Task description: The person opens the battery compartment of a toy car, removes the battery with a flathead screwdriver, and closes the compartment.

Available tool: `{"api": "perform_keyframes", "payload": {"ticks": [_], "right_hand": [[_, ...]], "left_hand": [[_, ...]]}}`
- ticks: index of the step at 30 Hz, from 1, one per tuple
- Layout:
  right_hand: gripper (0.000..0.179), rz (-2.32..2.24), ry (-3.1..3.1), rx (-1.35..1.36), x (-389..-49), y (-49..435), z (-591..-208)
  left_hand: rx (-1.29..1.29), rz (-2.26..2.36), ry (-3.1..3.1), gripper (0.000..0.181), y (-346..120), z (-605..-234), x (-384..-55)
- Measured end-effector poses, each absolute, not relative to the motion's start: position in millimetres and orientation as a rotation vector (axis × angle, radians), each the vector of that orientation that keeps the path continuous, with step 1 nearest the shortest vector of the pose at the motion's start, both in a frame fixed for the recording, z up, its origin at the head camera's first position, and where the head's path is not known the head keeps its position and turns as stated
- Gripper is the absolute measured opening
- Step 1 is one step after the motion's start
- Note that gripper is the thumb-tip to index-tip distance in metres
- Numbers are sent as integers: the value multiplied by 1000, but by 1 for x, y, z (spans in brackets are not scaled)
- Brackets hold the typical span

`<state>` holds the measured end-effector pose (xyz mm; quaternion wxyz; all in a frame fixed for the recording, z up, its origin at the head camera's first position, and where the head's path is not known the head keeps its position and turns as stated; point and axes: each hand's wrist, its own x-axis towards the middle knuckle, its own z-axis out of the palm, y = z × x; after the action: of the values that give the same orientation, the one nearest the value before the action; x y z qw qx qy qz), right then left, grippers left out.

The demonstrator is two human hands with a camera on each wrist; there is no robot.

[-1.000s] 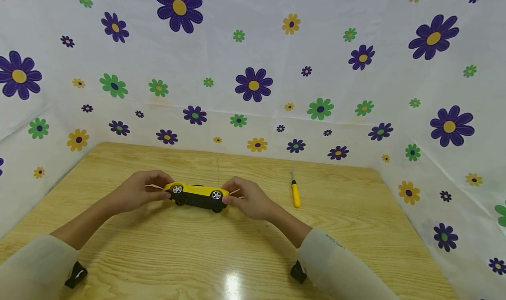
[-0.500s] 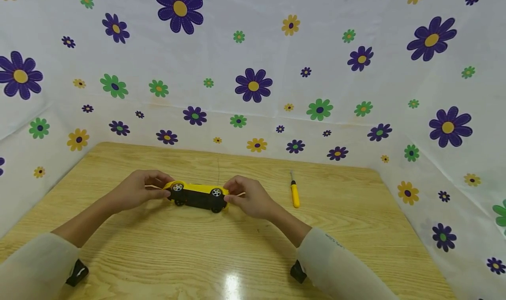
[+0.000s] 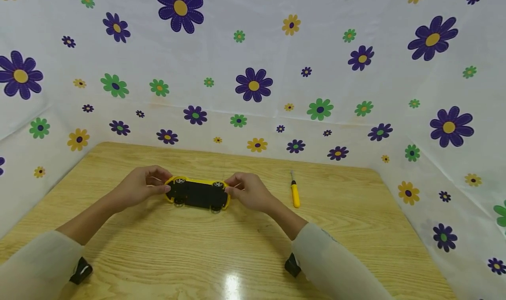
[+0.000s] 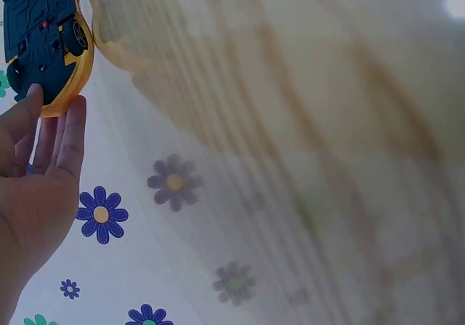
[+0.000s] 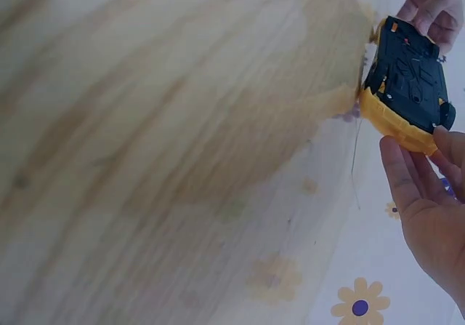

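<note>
In the head view, a yellow toy car [image 3: 201, 194] is held tilted, its black underside and wheels turned toward the camera; the left hand [image 3: 140, 188] grips the car's left end and the right hand [image 3: 251, 191] grips its right end, each between thumb and fingers; whether the car touches the wooden table [image 3: 205, 251] below it, I cannot tell; a yellow-handled tool [image 3: 295, 195] lies to the right of the car, past the right hand; a flower-printed cloth [image 3: 272, 49] hangs behind the car; in the left wrist view, the left thumb presses the car's underside at one end, with the fingers against its yellow body, and the blurred wood grain spreads right of the car; in the right wrist view, both hands show at opposite ends of the car, the right one pinching the nearer end.
</note>
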<state>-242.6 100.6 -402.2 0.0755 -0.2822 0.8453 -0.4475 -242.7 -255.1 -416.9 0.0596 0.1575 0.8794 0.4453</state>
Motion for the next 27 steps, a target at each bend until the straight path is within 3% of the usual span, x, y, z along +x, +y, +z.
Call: {"api": "perform_keyframes", "payload": {"ticks": [27], "right_hand": [[21,-1579,2306,-356,-270,87,-404]], "left_hand": [[321,1258,2698,41,-242,-419,-258]]}}
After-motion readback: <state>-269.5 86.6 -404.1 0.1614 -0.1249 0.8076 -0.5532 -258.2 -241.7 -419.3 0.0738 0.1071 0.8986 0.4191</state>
